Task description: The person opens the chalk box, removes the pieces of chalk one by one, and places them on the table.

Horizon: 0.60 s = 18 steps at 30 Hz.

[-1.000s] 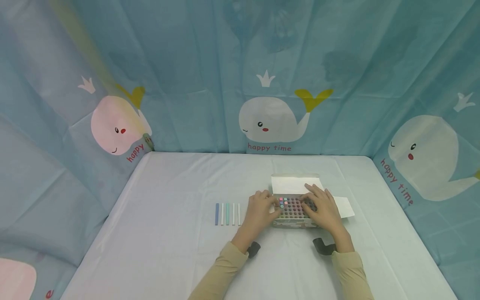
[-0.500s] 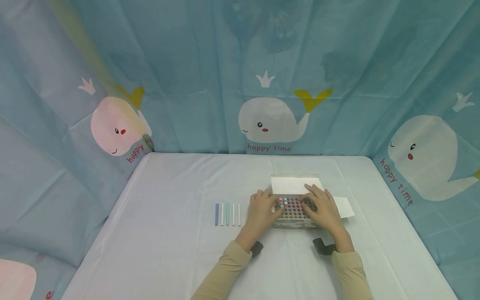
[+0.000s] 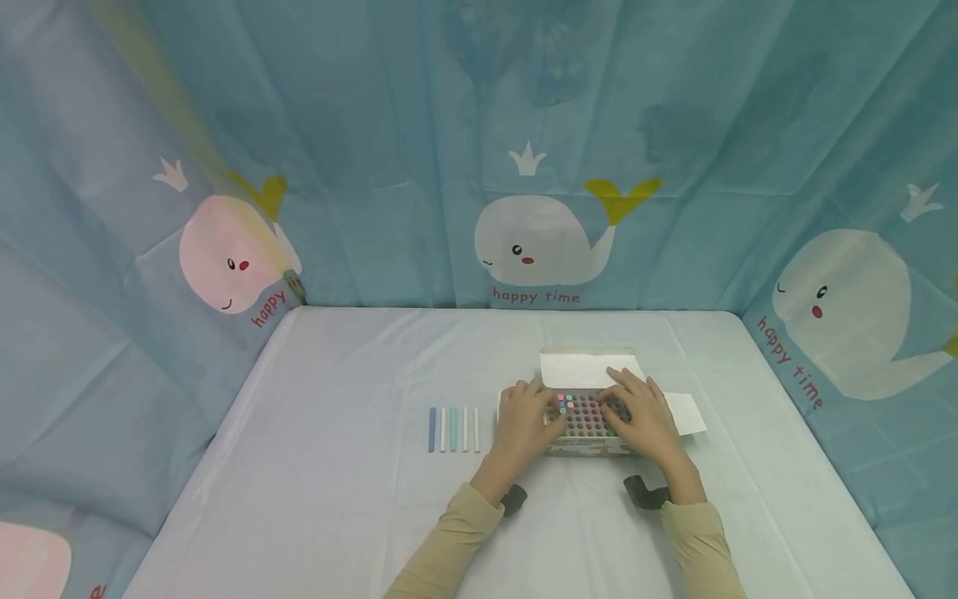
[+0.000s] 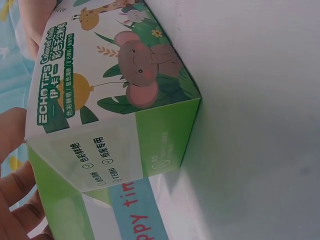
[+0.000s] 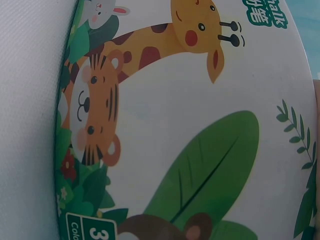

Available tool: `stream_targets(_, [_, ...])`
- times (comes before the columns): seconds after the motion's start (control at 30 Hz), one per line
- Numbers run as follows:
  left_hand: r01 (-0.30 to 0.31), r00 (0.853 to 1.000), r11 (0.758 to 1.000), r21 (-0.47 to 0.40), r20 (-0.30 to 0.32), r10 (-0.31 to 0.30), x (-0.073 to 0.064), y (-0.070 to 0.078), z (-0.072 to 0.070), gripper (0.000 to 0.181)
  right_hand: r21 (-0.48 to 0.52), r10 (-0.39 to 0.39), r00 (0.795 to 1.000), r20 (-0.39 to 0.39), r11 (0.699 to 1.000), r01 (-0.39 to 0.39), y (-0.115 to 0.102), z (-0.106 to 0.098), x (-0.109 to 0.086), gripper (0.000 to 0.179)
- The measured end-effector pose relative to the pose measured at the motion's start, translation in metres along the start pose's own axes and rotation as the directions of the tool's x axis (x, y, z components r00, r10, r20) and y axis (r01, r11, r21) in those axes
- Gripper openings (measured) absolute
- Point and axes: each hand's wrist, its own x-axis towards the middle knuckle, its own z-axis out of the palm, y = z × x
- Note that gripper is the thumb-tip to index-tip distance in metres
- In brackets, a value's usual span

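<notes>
A cardboard chalk box (image 3: 591, 448), printed with cartoon animals, lies open with its lid back in the head view. Inside, a tray (image 3: 587, 423) with rows of holes has several coloured chalk ends (image 3: 562, 403) in its left corner. My left hand (image 3: 520, 424) bends over the box's left end, thumb and fingertips by those chalks; I cannot tell whether it pinches one. With curled fingers my right hand (image 3: 644, 416) holds the box's right part, thumb over the tray. In the left wrist view, left fingers (image 4: 25, 215) show behind the box's green end flap (image 4: 62, 205).
Several chalk sticks (image 3: 453, 428), blue, white and teal, lie in a row left of the box. A white flap (image 3: 684, 413) sticks out on the right. The table (image 3: 337, 499) has a white cloth, with a whale-print curtain (image 3: 374, 208) around it.
My left hand has shifted slightly right and inward over the tray's left end, then stays there. The right hand, box and chalk row keep their places.
</notes>
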Motion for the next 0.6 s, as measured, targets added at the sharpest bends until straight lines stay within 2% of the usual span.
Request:
stream_targets(0.47, [0.026,0.999,0.998,-0.049,-0.034,-0.027,0.004,0.001,-0.006,0.017,-0.005,0.003,1.000,0.009,1.000,-0.003,-0.001,-0.001,0.000,0.014])
stream_targets(0.6, [0.057,0.997,0.992,-0.110,-0.041,-0.062,0.007,0.004,-0.011,0.015,-0.006,0.013,1.000,0.014,1.000,-0.013,-0.002,-0.001,0.000,0.013])
